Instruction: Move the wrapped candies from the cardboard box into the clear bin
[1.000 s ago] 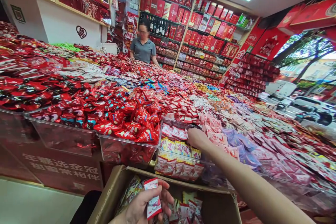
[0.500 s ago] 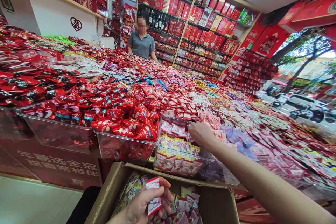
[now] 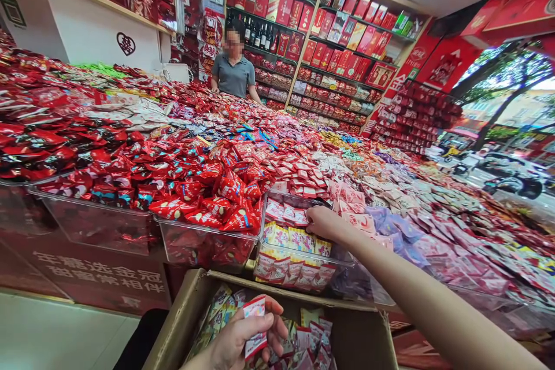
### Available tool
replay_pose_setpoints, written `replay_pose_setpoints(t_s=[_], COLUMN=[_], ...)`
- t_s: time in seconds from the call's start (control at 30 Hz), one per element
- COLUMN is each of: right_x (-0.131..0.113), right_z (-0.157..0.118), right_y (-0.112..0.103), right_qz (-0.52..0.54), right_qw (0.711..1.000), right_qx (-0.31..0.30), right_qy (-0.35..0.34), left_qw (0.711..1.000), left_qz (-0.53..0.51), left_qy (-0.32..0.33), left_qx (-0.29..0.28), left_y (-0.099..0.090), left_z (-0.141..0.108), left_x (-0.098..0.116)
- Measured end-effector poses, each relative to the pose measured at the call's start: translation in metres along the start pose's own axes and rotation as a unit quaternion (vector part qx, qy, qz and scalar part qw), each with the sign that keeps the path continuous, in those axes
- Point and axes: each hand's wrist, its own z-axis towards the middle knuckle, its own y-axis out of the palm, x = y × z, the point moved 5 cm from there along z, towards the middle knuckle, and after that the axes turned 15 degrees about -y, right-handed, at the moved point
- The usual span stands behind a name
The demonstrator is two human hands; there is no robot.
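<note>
My left hand [image 3: 234,340] pinches a small red-and-white candy packet [image 3: 255,340] between thumb and fingers, above an open cardboard box [image 3: 347,307]. Loose wrapped candies [image 3: 310,344] lie inside that box. Over a clear plastic bin [image 3: 342,261], my right hand [image 3: 321,222] reaches down with curled fingers at the right end of a row of red-and-white packets [image 3: 286,213]. The fingertips are hidden, so what they hold cannot be made out. Yellow-and-white packets [image 3: 295,237] form a row in front of it, and more packets show through the bin's front wall.
Left of this bin stands a bin [image 3: 203,237] heaped with shiny red candy bags [image 3: 229,208]. Purple packets [image 3: 394,228] lie to the right. Candy piles stretch back to a person [image 3: 234,72] in a grey shirt, before shelves [image 3: 321,34] of boxes and bottles.
My right hand has shifted slightly left and down into the bin, onto the end of the packet row. My left hand keeps its packet almost in place.
</note>
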Motion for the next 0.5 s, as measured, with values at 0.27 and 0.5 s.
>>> replay_pose_setpoints(t_s=[0.27,0.5], right_x=[0.002,0.0056], right_z=[0.0046,0.0052], right_y=[0.0038,0.0003], right_qz=[0.031,0.038], right_qw=[0.999,0.997], right_qx=[0.007,0.028], right_qy=[0.008,0.063], left_qw=[1.0,1.0], left_qz=[-0.003,0.003], left_qy=[0.005,-0.003], left_qx=[0.006,0.009], left_y=[0.001,0.0006], left_z=[0.0002,0.0], left_x=[0.0007,-0.0003])
